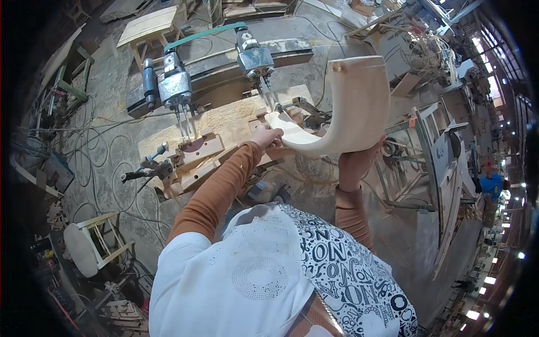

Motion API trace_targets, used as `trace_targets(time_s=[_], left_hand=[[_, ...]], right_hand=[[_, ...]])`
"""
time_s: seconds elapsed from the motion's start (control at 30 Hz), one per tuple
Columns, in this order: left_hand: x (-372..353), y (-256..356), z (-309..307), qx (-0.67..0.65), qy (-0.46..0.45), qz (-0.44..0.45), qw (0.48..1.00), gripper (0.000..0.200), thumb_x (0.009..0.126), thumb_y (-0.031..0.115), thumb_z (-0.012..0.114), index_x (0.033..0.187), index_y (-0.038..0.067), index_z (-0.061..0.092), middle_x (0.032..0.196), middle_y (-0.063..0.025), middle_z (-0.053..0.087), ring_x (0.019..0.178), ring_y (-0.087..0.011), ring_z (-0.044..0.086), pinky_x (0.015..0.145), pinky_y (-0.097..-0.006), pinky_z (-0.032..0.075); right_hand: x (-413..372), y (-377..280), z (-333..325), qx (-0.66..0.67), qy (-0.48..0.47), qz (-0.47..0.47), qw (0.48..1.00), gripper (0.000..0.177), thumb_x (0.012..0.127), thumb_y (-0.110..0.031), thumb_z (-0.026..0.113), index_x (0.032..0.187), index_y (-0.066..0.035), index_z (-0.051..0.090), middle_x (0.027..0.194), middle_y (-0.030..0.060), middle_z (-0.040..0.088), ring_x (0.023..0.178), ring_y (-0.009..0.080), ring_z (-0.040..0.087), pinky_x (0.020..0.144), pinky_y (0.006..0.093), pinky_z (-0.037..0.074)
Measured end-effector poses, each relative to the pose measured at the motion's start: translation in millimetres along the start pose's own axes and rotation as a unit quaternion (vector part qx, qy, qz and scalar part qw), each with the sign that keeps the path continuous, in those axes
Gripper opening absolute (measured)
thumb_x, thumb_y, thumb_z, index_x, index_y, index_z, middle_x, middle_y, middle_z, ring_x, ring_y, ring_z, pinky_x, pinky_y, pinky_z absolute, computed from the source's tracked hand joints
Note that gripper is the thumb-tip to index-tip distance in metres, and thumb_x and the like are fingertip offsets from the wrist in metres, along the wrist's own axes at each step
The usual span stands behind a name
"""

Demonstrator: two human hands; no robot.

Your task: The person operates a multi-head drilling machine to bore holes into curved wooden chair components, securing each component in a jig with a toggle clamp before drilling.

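A large curved piece of pale wood (359, 104), bent like a chair back, stands over the right end of a wooden jig (219, 149). Its low, narrow end rests at the jig beside a metal clamp (314, 115), while the broad end rises up to the right. My left hand (266, 138) is closed at the near edge of the low end, fingers curled and partly hidden. From below and outside, my right hand (357, 165) grips the bend, its fingertips hidden behind the wood.
Two drilling heads (175, 87) (256, 59) with long bits point at the jig, joined above by a green belt (205, 36). Sawdust covers the jig. Another clamp (147, 170) sits at its left end. Hoses cross the floor; a stool (84, 247) and wooden frames (421, 163) stand around. A person in blue (492, 185) is far right.
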State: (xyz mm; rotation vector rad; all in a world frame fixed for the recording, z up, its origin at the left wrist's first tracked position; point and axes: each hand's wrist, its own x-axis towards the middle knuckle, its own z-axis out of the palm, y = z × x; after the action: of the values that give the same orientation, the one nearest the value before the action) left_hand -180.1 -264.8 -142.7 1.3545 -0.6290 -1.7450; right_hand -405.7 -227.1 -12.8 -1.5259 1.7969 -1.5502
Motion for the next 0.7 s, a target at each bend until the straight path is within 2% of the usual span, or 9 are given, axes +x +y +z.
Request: trace_targets(time_s=[0.03, 0.3, 0.4, 0.5, 0.63, 0.67, 0.7], left_hand=[[1.5, -0.6, -0.3, 0.007, 0.002, -0.001, 1.000, 0.018, 0.076, 0.014, 0.070, 0.085, 0.001, 0.062, 0.069, -0.0068, 0.064, 0.050, -0.0133, 0.060, 0.038, -0.0243, 0.041], [13.4, -6.4, -5.2, 0.028, 0.011, 0.017, 0.999, 0.016, 0.076, 0.014, 0.070, 0.083, 0.001, 0.063, 0.068, -0.0058, 0.064, 0.050, -0.0131, 0.060, 0.038, -0.0251, 0.042], [14.4, -6.4, -6.5, 0.051, 0.004, 0.018, 0.999, 0.017, 0.081, 0.017, 0.069, 0.080, 0.002, 0.063, 0.068, -0.0025, 0.059, 0.047, -0.0105, 0.054, 0.039, -0.0236, 0.037], [19.8, -7.9, -9.7, 0.086, 0.001, 0.021, 0.996, 0.020, 0.081, 0.020, 0.070, 0.076, 0.002, 0.064, 0.066, -0.0030, 0.060, 0.046, -0.0103, 0.053, 0.040, -0.0238, 0.038], [22.1, -5.5, -14.2, 0.124, -0.002, 0.011, 0.992, 0.022, 0.080, 0.022, 0.071, 0.074, 0.001, 0.065, 0.064, -0.0041, 0.062, 0.046, -0.0104, 0.054, 0.041, -0.0246, 0.040], [22.4, -3.8, -14.9, 0.138, -0.009, 0.010, 0.990, 0.023, 0.080, 0.022, 0.071, 0.074, 0.001, 0.065, 0.064, -0.0044, 0.062, 0.048, -0.0104, 0.055, 0.043, -0.0247, 0.041], [24.5, -4.7, -15.8, 0.138, -0.008, 0.008, 0.990, 0.023, 0.080, 0.022, 0.071, 0.074, 0.001, 0.065, 0.064, -0.0044, 0.062, 0.048, -0.0104, 0.055, 0.043, -0.0247, 0.041]], right_hand=[[-0.8, 1.3, 1.9, 0.001, 0.001, 0.001, 1.000, 0.089, 0.082, -0.023, 0.072, 0.145, 0.011, 0.019, 0.141, 0.0333, 0.037, 0.129, 0.0484, 0.040, 0.106, 0.0484, 0.036], [-12.3, -11.5, 11.0, 0.050, 0.032, 0.058, 0.997, 0.049, 0.092, -0.032, 0.056, 0.122, 0.002, 0.038, 0.116, 0.0183, 0.047, 0.104, 0.0319, 0.049, 0.087, 0.0385, 0.041], [-16.0, -16.7, 11.7, 0.066, 0.041, 0.078, 0.994, 0.038, 0.096, -0.035, 0.050, 0.113, -0.001, 0.045, 0.106, 0.0127, 0.050, 0.095, 0.0257, 0.052, 0.080, 0.0348, 0.044], [-20.3, -19.4, 10.4, 0.081, 0.050, 0.099, 0.990, 0.035, 0.100, -0.038, 0.044, 0.105, -0.004, 0.052, 0.097, 0.0071, 0.054, 0.085, 0.0196, 0.055, 0.073, 0.0311, 0.046], [-29.5, -12.9, 10.2, 0.096, 0.057, 0.127, 0.986, 0.041, 0.104, -0.042, 0.038, 0.096, -0.008, 0.059, 0.087, 0.0015, 0.057, 0.076, 0.0134, 0.058, 0.066, 0.0274, 0.048], [-32.9, 0.9, 7.9, -0.156, 0.112, -0.092, 0.977, 0.040, 0.104, -0.041, 0.039, 0.111, -0.006, 0.056, 0.100, 0.0050, 0.059, 0.085, 0.0174, 0.059, 0.073, 0.0312, 0.050], [-36.5, 16.9, 5.0, -0.388, 0.153, -0.303, 0.857, 0.046, 0.103, -0.041, 0.039, 0.127, -0.004, 0.053, 0.113, 0.0086, 0.060, 0.094, 0.0215, 0.061, 0.080, 0.0350, 0.051]])
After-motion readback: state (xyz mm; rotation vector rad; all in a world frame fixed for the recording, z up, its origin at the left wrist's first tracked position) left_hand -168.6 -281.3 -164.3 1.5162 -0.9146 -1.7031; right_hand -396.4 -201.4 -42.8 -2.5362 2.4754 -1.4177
